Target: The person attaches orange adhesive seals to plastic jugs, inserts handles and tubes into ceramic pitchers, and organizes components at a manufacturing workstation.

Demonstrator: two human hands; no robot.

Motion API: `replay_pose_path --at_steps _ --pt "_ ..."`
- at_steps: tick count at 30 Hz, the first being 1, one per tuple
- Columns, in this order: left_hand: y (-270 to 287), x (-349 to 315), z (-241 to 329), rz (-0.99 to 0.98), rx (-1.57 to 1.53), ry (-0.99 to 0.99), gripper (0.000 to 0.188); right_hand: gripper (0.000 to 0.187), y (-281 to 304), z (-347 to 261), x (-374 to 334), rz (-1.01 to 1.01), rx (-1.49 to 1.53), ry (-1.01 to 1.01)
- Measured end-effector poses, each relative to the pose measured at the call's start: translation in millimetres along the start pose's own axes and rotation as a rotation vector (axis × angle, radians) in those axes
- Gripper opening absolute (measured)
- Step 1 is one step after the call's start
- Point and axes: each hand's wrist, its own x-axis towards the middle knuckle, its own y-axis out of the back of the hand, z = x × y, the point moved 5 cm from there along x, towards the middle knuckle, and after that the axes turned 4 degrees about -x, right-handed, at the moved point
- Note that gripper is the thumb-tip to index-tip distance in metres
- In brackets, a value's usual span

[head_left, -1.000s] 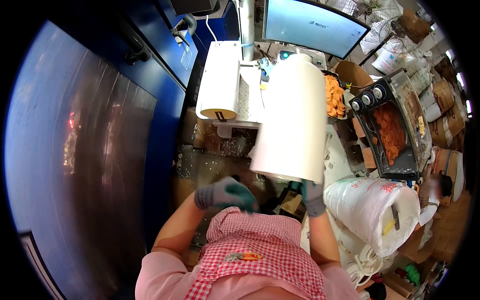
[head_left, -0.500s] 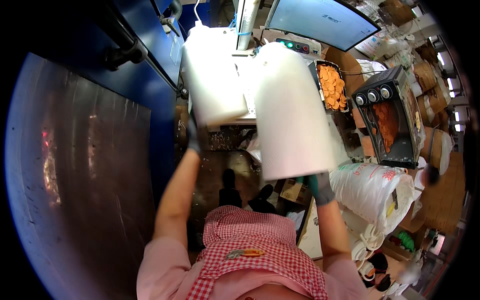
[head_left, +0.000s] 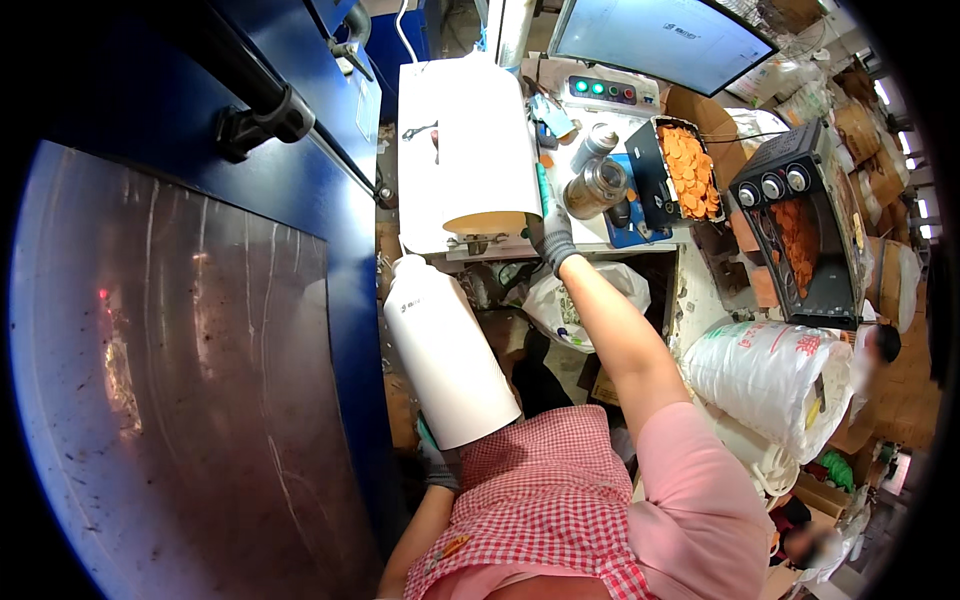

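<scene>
Two large white bottle-shaped containers are in front of me. The nearer white container (head_left: 450, 365) is tilted, with its narrow neck pointing away and its wide end near my apron. My left hand (head_left: 440, 462), in a grey glove with green fingers, holds that wide end by its lower left edge; some fingers are hidden behind it. The farther white container (head_left: 487, 140) is over the white worktable, wide end towards me, its yellowish underside showing. At its lower right edge my right hand (head_left: 552, 238), gloved alike, grips it, green fingers along the side.
A blue machine with a large glossy panel (head_left: 200, 350) fills the left. Right of the farther container stand a jar (head_left: 596, 188), a box of orange discs (head_left: 689, 170) and a small oven (head_left: 800, 230). A button panel (head_left: 603, 92) and a screen (head_left: 660, 42) are behind.
The left-hand container has come down towards my body. The right-hand one has moved left and away over the table, uncovering the jar and tools. My view has shifted slightly.
</scene>
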Motion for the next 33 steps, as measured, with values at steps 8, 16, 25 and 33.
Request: replay_pose_path --at_steps 8,16,25,33 --pt "-29 -4 -29 -0.034 -0.417 0.269 0.051 0.086 -5 -23 -14 -0.302 -0.426 -0.079" --pt "-27 4 -44 0.046 -0.134 -0.026 0.05 0.082 -18 -12 -13 -0.222 -0.394 -0.084" --pt "-39 -1 -62 -0.034 -0.152 -0.02 0.054 0.077 -11 -24 -16 -0.25 -0.396 -0.085" --pt "-38 -13 -51 0.046 -0.194 -0.026 0.045 0.079 -13 -36 -21 -0.329 -0.398 -0.138"
